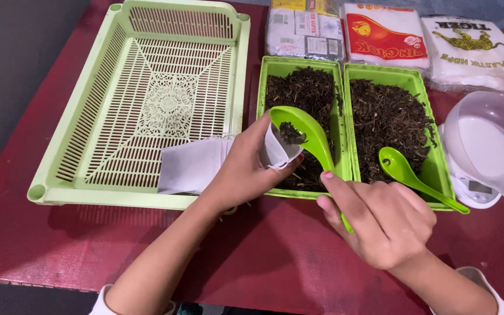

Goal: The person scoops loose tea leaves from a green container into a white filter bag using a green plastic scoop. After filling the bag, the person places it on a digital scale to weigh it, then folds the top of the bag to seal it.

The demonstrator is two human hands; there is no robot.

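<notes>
Two green plastic spoons are being seen: one (304, 131) carrying a little dried leaf, the other (409, 175) lying in a tray. Two small green trays of dark dried leaves, left (275, 67) and right (415, 79), are being counted beside one large slatted green basket (112, 81). Three white packets (304, 29) (383, 35) (473, 49), one kitchen scale (473, 189) and one clear bowl (488, 140) are being counted too.

Your left hand (241, 172) held a small white paper bag (275, 153) open just in front of the left green tray (262, 111) of dark dried leaves. Your right hand (380, 219) gripped a green spoon (307, 137), its bowl at the bag's mouth with a few leaves in it. Right of that tray, a second spoon (409, 175) lay in another tray (427, 93); left of it sat a slotted basket (88, 105).
</notes>
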